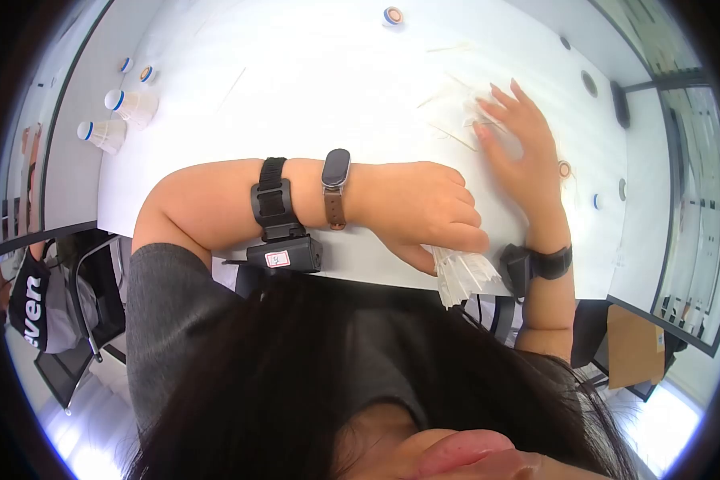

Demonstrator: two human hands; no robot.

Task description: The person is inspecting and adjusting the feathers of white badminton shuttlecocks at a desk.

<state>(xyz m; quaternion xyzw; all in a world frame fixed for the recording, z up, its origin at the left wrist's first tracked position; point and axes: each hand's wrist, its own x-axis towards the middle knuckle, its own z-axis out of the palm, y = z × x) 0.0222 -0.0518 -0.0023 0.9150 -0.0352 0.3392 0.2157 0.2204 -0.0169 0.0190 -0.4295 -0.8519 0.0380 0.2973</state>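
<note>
My left hand [424,210] is closed around a shuttlecock [464,276], whose white feather skirt sticks out below the fist over the table's near edge; its cork end is hidden in the palm. To the right, my right hand [524,148] reaches over the tabletop with fingers apart. Its thumb and fingertips are right at a small pile of whitish feather pieces [474,108]. Thin loose feather shafts [454,136] lie just left of those fingertips.
Two shuttlecocks [134,106] lie on their sides at the left, with small blue-banded cork heads [147,74] behind them. Another cork [392,16] sits at the far edge. Right of my right hand are a ring-like cork piece [565,169] and a blue-edged cap [597,202].
</note>
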